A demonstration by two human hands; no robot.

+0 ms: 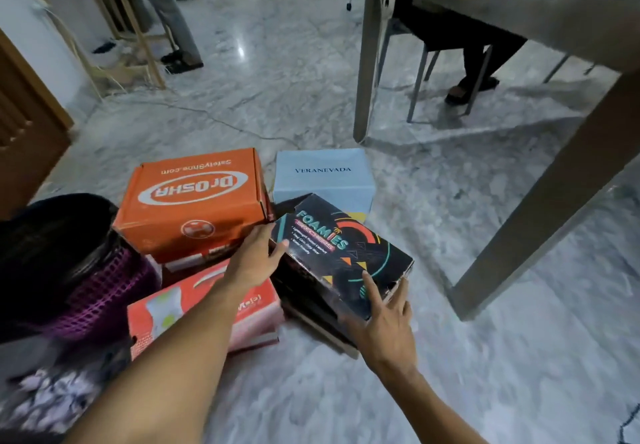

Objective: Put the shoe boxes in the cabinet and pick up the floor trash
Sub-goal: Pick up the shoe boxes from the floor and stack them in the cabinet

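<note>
Both hands are on the black cardboard shoe box printed with "FOAMIES" in teal letters [341,256], which sits tilted on top of other dark boxes on the grey-veined marble floor [450,374]. The left hand [256,263] grips the box's near-left corner: its thumb lies across the lid edge while the other fingers [258,235] curl behind the corner. The right hand [384,322] meets the box's near-right end with fingers spread; one fingertip presses flat on the lid, another touches the end edge, and the thumb tucks under the lower side. Whether the box is already lifted clear of the stack I cannot tell.

Just beyond the left fingers stands the orange cardboard shoe box with a white oval "Dr.OSHA" logo [194,201], stacked on a white box. Under the left forearm lies a red-and-pink shoe box [252,308], flat on the floor. Past the black box, away from both sets of fingers, is a pale blue box lettered "VERANEVADA" [323,176]. Left of the left arm sits a purple mesh bin lined with a black bag [69,270]. To the right of the right fingers rises the leg of a grey metal surface [519,232].
</note>
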